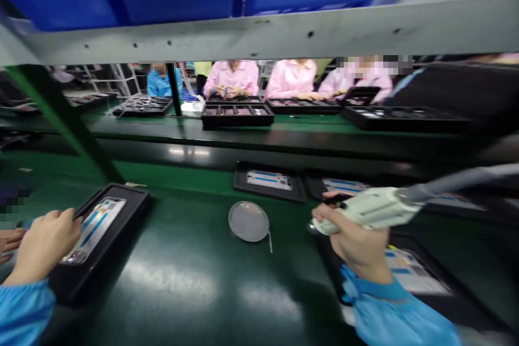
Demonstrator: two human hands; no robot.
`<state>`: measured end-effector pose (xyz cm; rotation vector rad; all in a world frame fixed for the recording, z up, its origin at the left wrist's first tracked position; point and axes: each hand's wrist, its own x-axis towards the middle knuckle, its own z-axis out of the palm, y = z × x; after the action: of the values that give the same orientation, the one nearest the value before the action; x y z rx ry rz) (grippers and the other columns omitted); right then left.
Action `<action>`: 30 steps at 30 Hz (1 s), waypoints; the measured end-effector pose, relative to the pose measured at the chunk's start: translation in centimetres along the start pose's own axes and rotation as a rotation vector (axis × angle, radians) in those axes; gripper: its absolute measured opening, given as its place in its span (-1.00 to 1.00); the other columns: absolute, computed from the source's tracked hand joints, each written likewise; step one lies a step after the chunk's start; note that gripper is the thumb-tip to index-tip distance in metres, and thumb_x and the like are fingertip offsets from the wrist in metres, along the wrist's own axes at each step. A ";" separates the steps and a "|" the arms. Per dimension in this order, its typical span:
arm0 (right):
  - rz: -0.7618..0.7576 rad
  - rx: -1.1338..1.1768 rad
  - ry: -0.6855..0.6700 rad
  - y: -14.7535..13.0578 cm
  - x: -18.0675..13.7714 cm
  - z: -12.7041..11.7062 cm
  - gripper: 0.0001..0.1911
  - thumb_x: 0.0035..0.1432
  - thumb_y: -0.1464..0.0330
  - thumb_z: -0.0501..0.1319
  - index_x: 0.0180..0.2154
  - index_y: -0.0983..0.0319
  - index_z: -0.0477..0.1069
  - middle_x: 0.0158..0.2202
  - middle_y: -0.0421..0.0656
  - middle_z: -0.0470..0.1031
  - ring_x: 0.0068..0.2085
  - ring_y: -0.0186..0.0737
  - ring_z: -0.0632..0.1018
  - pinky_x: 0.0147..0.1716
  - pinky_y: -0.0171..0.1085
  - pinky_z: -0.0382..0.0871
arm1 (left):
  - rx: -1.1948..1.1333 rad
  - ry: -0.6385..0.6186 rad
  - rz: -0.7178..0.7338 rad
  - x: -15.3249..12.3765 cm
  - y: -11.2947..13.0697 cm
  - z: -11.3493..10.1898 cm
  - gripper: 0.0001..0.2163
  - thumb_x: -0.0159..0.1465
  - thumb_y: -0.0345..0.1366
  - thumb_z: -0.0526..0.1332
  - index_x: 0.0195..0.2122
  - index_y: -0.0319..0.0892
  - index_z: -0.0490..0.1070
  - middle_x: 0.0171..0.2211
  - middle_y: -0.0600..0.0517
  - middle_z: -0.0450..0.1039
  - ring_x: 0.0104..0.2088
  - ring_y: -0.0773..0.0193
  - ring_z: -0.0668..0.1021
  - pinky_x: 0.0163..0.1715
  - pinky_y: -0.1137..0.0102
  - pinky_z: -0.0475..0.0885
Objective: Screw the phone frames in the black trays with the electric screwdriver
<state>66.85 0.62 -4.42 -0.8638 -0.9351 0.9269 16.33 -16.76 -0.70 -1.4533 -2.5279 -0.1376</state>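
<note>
Fingers of the right hand (360, 243) wrap around a pale green handheld tool (375, 210), held at the right above a black tray (472, 303). At the left, the left hand (51, 240) curls its fingers by the left side of another black tray (121, 238); whether they grip it, I cannot tell. Between the two trays, a round grey dish (248, 221) lies on the green bench (174, 248).

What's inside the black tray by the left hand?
A flat silvery panel with blue strips lies inside the black tray. The left hand covers some of it; anything under the panel is hidden too.
</note>
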 end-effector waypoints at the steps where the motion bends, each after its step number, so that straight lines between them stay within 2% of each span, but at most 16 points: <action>1: 0.001 -0.017 -0.002 0.3 0.1 -0.1 -0.64 -0.31 0.44 0.49 -0.38 0.19 0.46 -0.58 -0.25 0.45 -0.59 -0.28 0.46 -0.61 -0.28 0.38 | -0.022 0.037 0.067 -0.3 2.3 0.6 -0.76 0.38 -0.34 -0.02 -0.32 -0.22 0.42 -0.28 -0.20 0.47 -0.14 -0.14 0.56 -0.06 -0.19 0.44; 3: 0.003 -0.039 -0.019 0.8 0.2 0.1 -0.67 -0.27 0.41 0.45 -0.35 0.21 0.46 -0.60 -0.27 0.43 -0.60 -0.29 0.44 -0.61 -0.28 0.35 | -0.103 0.046 0.261 -0.6 8.5 2.3 -0.79 0.38 -0.29 0.03 -0.21 -0.19 0.45 -0.10 -0.20 0.48 0.01 -0.07 0.52 0.06 0.00 0.44; 5: 0.004 -0.051 -0.045 1.1 0.2 0.5 -0.69 -0.23 0.40 0.41 -0.33 0.22 0.46 -0.61 -0.29 0.42 -0.61 -0.31 0.43 -0.62 -0.29 0.34 | -0.183 -0.019 0.461 -0.2 16.2 4.7 -0.80 0.42 -0.23 0.07 -0.08 -0.13 0.45 0.02 -0.10 0.46 0.02 0.11 0.53 0.04 0.20 0.47; 8: -0.004 -0.060 -0.082 1.1 0.0 0.8 -0.73 -0.17 0.40 0.38 -0.32 0.20 0.45 -0.61 -0.31 0.40 -0.60 -0.32 0.43 -0.61 -0.30 0.32 | -0.254 -0.085 0.589 2.5 26.5 7.9 -0.73 0.41 -0.20 0.19 0.07 -0.18 0.39 0.07 -0.09 0.42 -0.03 0.16 0.54 -0.04 0.17 0.52; 10: -0.020 -0.055 -0.091 1.1 0.0 0.6 -0.74 -0.15 0.41 0.37 -0.31 0.20 0.45 -0.59 -0.30 0.41 -0.59 -0.34 0.43 -0.60 -0.30 0.33 | -0.275 -0.122 0.631 4.9 30.7 9.3 -0.68 0.39 -0.18 0.22 0.11 -0.18 0.37 0.09 -0.10 0.41 -0.02 0.14 0.54 -0.04 0.14 0.52; 12: -0.036 -0.042 -0.089 1.0 0.1 0.4 -0.75 -0.13 0.42 0.36 -0.31 0.19 0.44 -0.57 -0.30 0.42 -0.59 -0.34 0.43 -0.59 -0.30 0.33 | -0.277 -0.169 0.688 6.7 32.7 10.2 -0.68 0.39 -0.18 0.23 0.11 -0.19 0.38 0.09 -0.10 0.41 -0.01 0.13 0.54 -0.03 0.13 0.52; 15: -0.044 -0.028 -0.086 0.8 0.4 0.2 -0.75 -0.12 0.43 0.36 -0.30 0.20 0.44 -0.59 -0.31 0.41 -0.60 -0.34 0.43 -0.60 -0.30 0.33 | -0.257 -0.223 0.746 7.8 33.5 11.2 -0.69 0.39 -0.17 0.23 0.09 -0.19 0.39 0.07 -0.10 0.42 -0.02 0.14 0.54 -0.04 0.13 0.52; 18: -0.054 -0.015 -0.074 0.3 0.8 0.1 -0.72 -0.14 0.44 0.37 -0.30 0.21 0.42 -0.56 -0.30 0.44 -0.59 -0.34 0.44 -0.59 -0.30 0.34 | -0.239 -0.226 0.730 8.0 33.4 11.8 -0.68 0.39 -0.17 0.23 0.10 -0.20 0.38 0.06 -0.10 0.42 -0.02 0.13 0.54 -0.04 0.13 0.53; 22: -0.091 0.013 -0.026 -0.5 1.1 0.0 -0.72 -0.17 0.46 0.38 -0.33 0.23 0.40 -0.56 -0.31 0.44 -0.61 -0.35 0.44 -0.58 -0.29 0.36 | -0.250 -0.199 0.714 8.0 32.6 11.4 -0.70 0.39 -0.17 0.23 0.07 -0.20 0.39 0.03 -0.09 0.44 -0.05 0.15 0.55 -0.07 0.16 0.53; 26: -0.116 0.036 0.042 -1.7 1.3 -0.2 -0.68 -0.26 0.48 0.38 -0.38 0.22 0.37 -0.48 -0.30 0.47 -0.61 -0.35 0.44 -0.59 -0.27 0.37 | -0.280 -0.123 0.694 6.9 29.2 9.4 -0.73 0.39 -0.20 0.22 0.05 -0.20 0.40 0.02 -0.08 0.44 -0.06 0.17 0.55 -0.07 0.17 0.53; 28: -0.127 0.038 0.075 -2.2 1.5 -0.4 -0.67 -0.30 0.47 0.37 -0.39 0.21 0.36 -0.44 -0.29 0.49 -0.60 -0.35 0.44 -0.57 -0.25 0.38 | -0.296 -0.065 0.684 5.5 26.5 7.9 -0.78 0.42 -0.25 0.16 0.04 -0.21 0.39 0.04 -0.10 0.42 -0.03 0.14 0.54 -0.04 0.17 0.52; 30: -0.129 0.024 0.101 -2.5 1.7 -0.6 -0.73 -0.28 0.46 0.36 -0.42 0.23 0.37 -0.50 -0.29 0.46 -0.60 -0.35 0.43 -0.55 -0.25 0.36 | -0.308 -0.013 0.686 3.2 23.3 6.3 -0.80 0.45 -0.30 0.06 0.00 -0.20 0.39 0.02 -0.16 0.41 0.00 0.09 0.54 -0.01 0.21 0.51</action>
<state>68.60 1.16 -1.89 -0.8127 -0.8802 0.7755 33.93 -1.11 -6.71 -2.3470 -1.9263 -0.4071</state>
